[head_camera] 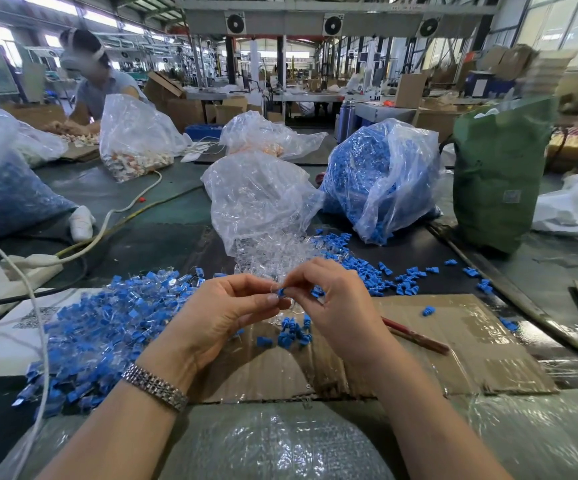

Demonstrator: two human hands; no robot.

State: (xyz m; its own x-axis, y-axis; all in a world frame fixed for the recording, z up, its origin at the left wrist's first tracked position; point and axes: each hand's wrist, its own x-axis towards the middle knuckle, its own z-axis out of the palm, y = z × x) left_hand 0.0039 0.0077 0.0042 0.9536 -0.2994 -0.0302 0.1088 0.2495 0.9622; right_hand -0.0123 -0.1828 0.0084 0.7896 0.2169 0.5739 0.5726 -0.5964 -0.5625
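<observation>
Pile of mated blue-and-clear parts (107,327) sits far left on the desk (162,244), out of play for now. My left grip (232,313) is clamped thumb to forefinger on what looks like a clear shell (274,288); it is near-transparent, so I can't confirm its outline. Immediately right of it, touching, is the blue cap (282,291), raised above the cardboard sheet (453,341) at mid-frame. My right grip (329,299) is pinched on the cap's far end. Key relation: the cap's long axis runs roughly left-right, with its free end facing the left grip and the shell's mouth. Both grips are fingertip to fingertip, neither nearer than the other. My read is that the next move is a straight push leftward along that axis, with the left grip holding as the anvil. Risk is a skewed entry, as I can't see the shell's opening. Loose blue caps (384,275) lie further right for the next pick.
</observation>
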